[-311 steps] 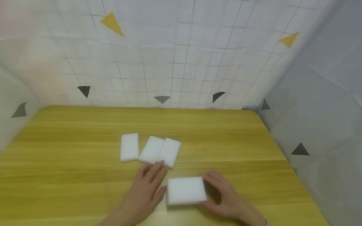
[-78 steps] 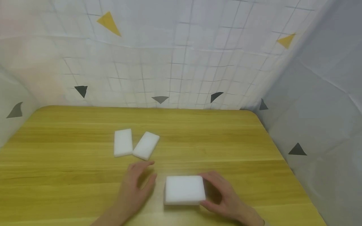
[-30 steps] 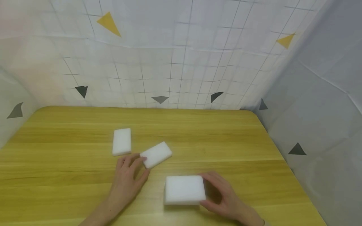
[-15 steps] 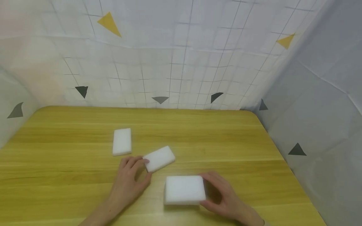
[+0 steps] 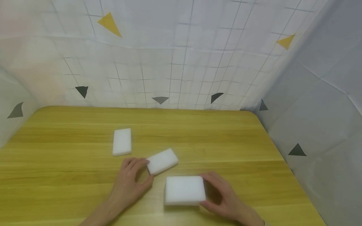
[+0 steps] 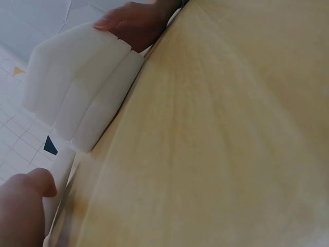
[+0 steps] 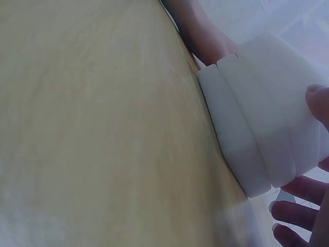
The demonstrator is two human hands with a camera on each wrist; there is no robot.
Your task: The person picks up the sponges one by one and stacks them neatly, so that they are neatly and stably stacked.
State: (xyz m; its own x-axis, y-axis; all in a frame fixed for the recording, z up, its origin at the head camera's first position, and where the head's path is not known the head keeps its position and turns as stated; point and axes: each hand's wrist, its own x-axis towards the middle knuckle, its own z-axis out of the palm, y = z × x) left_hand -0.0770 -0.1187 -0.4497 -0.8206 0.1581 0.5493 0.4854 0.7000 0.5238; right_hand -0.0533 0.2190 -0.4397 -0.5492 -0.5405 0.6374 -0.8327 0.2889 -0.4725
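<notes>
The left hand [image 5: 127, 182] pinches the near end of a white block [image 5: 162, 161] on the table [image 5: 240, 141], just beyond the stack [image 5: 185, 190]. The right hand [image 5: 226, 197] grips the stack's right end between thumb and fingers. The far block [image 5: 122, 142] lies apart. All look like foam: probably light, soft, easily dented, best held gently by opposite edges. No container shows.

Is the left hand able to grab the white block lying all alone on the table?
Probably not just yet: the left hand pinches another white block. Once free, it likely could, since the lone block lies just beyond it with nothing on top.
</notes>
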